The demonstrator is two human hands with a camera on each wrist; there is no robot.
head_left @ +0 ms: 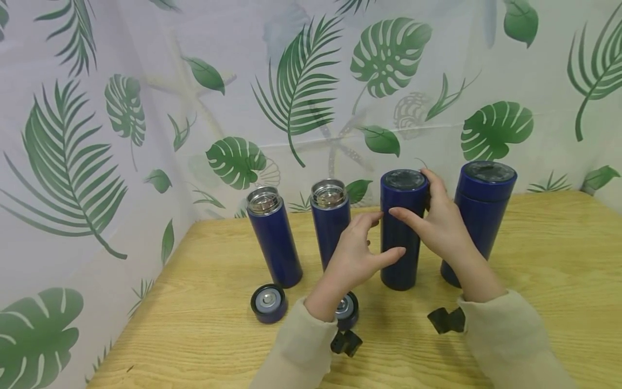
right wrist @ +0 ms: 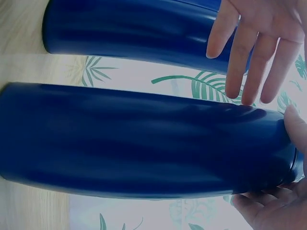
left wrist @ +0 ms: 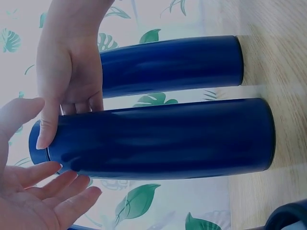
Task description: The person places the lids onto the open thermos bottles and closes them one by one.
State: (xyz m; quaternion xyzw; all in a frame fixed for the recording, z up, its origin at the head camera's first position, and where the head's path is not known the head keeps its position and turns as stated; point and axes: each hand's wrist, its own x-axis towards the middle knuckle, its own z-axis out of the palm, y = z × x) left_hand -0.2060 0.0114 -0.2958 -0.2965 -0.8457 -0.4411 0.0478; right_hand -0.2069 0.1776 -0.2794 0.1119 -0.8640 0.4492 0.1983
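Four flasks (head_left: 400,236), two loose lids (head_left: 269,302) — left fingers (head_left: 364,219) apart, right fingers (head_left: 433,183) gripping one flask

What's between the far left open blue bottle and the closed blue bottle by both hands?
Another open, silver-rimmed blue cylindrical bottle, partly hidden by the left hand, in the head view.

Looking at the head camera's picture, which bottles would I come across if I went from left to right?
An open bottle → a second open bottle → a capped bottle, its top gripped by the right hand → a last capped bottle.
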